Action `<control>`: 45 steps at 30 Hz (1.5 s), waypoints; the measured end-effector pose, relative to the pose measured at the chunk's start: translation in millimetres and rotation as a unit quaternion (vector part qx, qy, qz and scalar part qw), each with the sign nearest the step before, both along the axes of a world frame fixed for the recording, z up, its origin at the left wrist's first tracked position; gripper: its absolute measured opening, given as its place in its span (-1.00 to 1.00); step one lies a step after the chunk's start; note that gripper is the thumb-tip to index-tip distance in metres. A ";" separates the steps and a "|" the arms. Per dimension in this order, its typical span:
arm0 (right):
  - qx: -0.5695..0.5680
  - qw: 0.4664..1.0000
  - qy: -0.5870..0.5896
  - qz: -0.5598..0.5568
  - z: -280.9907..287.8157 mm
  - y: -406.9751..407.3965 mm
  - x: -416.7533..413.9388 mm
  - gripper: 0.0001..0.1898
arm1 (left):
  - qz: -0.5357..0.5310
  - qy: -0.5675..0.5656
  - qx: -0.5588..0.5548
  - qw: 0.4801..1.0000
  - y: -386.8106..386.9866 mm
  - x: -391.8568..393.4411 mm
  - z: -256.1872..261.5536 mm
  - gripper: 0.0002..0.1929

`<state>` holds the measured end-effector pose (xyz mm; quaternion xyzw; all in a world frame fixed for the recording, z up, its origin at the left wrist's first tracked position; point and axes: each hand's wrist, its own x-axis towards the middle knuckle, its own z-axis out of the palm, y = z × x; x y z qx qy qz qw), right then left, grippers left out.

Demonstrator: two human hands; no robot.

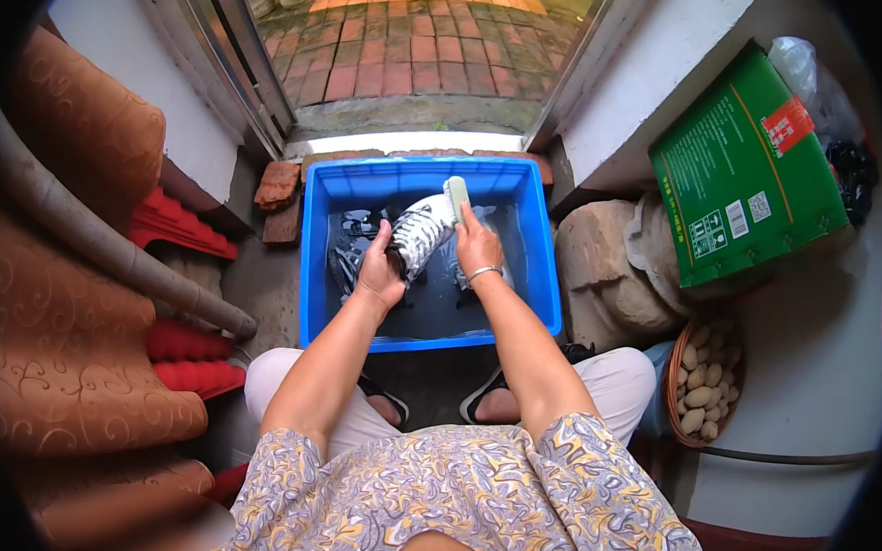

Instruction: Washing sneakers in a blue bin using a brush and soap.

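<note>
A blue plastic tub (426, 345) holding dark water stands on the floor between my feet and the doorway. My left hand (381, 271) grips a wet white laced shoe (422, 233) near its dark heel opening, holding it tilted above the water. In my right hand (478, 243) is a pale green scrubbing brush (458, 195), its bristles against the side of the shoe. A dark shoe with light stripes (346, 264) lies in the water at the tub's left. Another pale shoe (503, 258) is partly hidden behind my right hand.
Broken bricks (278, 185) sit left of the tub, large stones (599, 261) right of it. A green carton (746, 172) rests above the stones. A wicker basket (674, 396) holds potato-like tubers. Red plastic stools (178, 224) and an orange patterned cloth (63, 345) line the left side.
</note>
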<state>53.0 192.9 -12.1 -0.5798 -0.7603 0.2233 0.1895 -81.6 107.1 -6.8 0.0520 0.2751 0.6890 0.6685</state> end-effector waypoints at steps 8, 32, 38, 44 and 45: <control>-0.053 0.993 0.081 0.074 -7.7 -47.4 1.6 -0.58 | 0.035 -0.006 -0.011 0.999 -1.0 -9.4 -9.5 -0.46; -0.090 0.987 0.051 0.126 35.2 -6.7 6.4 -0.56 | -0.199 0.493 -0.221 0.817 -22.6 3.9 -13.4 -0.26; -0.004 0.977 0.135 0.163 13.3 -11.8 16.3 -0.57 | -0.297 0.596 -0.131 0.734 -15.0 2.2 -48.4 -0.24; -0.062 0.974 0.140 0.166 25.5 -22.0 23.2 -0.56 | -0.223 0.604 -0.194 0.740 -7.9 12.0 -52.4 -0.46; -0.033 0.987 0.103 0.123 31.8 -11.3 24.5 -0.57 | -0.218 0.606 -0.199 0.739 -12.7 9.3 -26.1 -0.46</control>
